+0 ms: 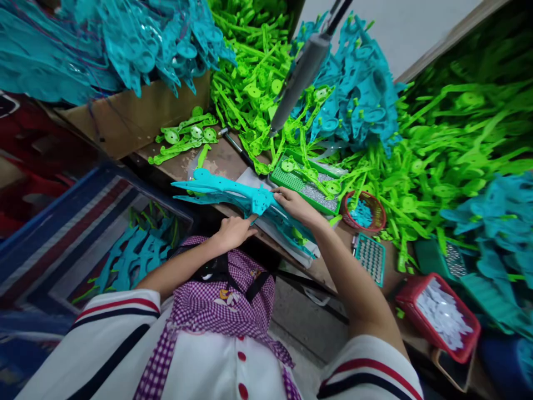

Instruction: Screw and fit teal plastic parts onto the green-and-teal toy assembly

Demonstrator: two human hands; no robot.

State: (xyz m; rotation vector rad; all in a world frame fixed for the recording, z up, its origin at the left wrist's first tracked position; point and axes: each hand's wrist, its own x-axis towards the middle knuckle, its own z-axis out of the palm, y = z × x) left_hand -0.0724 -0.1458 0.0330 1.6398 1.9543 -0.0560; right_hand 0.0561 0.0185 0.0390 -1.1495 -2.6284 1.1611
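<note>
A long teal plastic part (233, 191) with pointed left ends lies across the front edge of the bench, tilted a little. My left hand (234, 232) grips its lower edge near the middle, the fingers partly hidden. On its right portion, my right hand (293, 204) has its fingers closed over the upper edge; the thumb is hard to see. Just behind my right hand stands a green tray (277, 176) of small metal pieces, with lime-green plastic arms (310, 175) lying across it. A grey powered screwdriver (302, 80) hangs above the bench.
Lime-green parts (258, 89) and teal parts (353, 89) are heaped behind. A cardboard box (141, 116) stands left, a hammer (237, 145) near it. On the right are a red basket (381, 214), a screw tray (370, 258) and a red bin (474, 328). A blue-rimmed crate (94, 189) holds assembled teal pieces.
</note>
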